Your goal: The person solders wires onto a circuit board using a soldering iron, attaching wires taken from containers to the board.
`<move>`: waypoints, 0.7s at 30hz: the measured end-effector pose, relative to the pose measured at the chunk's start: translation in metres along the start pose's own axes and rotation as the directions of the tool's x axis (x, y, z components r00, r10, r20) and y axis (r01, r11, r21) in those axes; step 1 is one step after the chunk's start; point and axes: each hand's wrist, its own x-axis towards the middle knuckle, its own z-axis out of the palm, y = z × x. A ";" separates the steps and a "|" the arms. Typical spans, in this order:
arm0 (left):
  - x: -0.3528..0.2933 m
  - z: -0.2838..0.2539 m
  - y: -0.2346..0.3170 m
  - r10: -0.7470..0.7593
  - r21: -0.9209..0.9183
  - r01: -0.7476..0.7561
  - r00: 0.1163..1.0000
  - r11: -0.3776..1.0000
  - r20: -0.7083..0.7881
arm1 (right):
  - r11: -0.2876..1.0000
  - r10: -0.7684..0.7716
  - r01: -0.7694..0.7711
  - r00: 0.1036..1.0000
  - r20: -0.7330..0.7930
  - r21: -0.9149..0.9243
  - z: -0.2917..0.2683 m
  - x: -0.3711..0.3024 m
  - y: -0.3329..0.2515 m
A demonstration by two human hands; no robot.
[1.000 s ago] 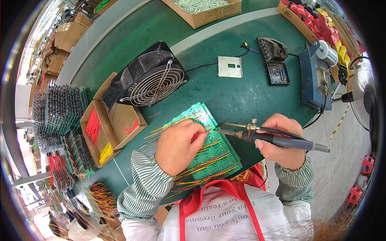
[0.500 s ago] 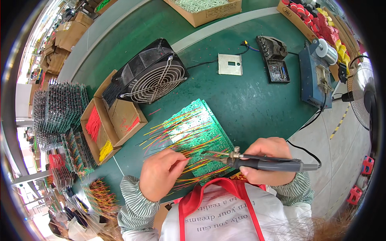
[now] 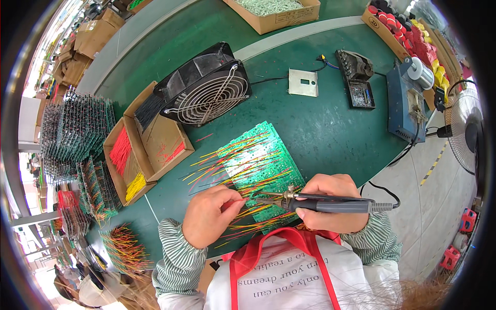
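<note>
In my right hand [image 3: 336, 206] is a soldering iron [image 3: 330, 205] with a solder-feed tube along its top, fingers wrapped round the grey handle. Its tip points left and reaches the near left part of a green circuit board panel [image 3: 281, 170]. My left hand [image 3: 209, 217] is closed in a pinch beside that tip, on what looks like a thin red wire, mostly hidden by the fingers. Red, yellow and black wires [image 3: 248, 163] lie in rows across the board, their loose ends sticking out to the left.
A black fan [image 3: 204, 88] stands beyond the board, beside a cardboard tray [image 3: 150, 139] of cut wires. Wired boards [image 3: 77, 139] are stacked at left. A blue solder-feed unit [image 3: 403, 101] with a spool and a black tip-holder box [image 3: 359, 85] sit at right.
The soldering iron and my right hand have shifted left, bringing the tip to my left fingertips. The whole scene also sits slightly differently as the view has turned a little.
</note>
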 end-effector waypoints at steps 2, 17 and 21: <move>0.000 0.000 0.000 -0.006 0.002 0.006 1.000 1.000 0.004 | 1.000 0.004 -0.004 1.000 -0.005 -0.001 0.000 0.001 0.001; 0.007 0.009 0.024 0.127 0.122 -0.110 0.983 0.986 -0.136 | 0.996 -0.062 0.052 0.989 -0.135 -0.074 -0.016 -0.011 0.000; 0.012 0.015 0.019 0.097 0.103 -0.087 0.990 0.991 -0.103 | 0.996 -0.041 0.031 0.992 -0.122 -0.084 -0.018 -0.011 -0.001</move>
